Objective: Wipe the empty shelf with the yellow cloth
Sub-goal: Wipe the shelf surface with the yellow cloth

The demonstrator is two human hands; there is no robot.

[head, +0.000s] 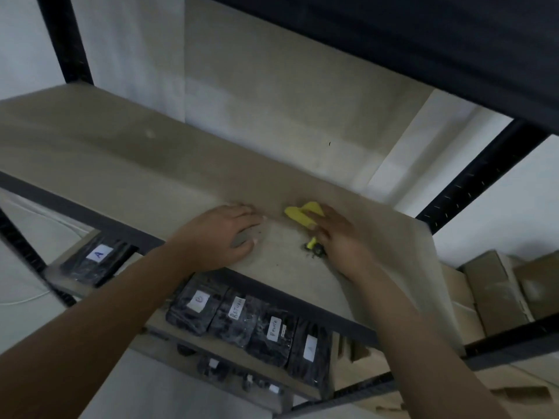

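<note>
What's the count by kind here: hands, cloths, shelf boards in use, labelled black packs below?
Hands: 2, the left hand flat on the board, the right hand pressing the yellow cloth
Yellow cloth: 1
Empty shelf being wiped: 1
Labelled black packs on the lower shelf: 5 readable as separate, blurred
Total: 9

Labelled black bags (257, 322) on the lower shelf (211, 355); possibly cardboard boxes (496, 285) right.
</note>
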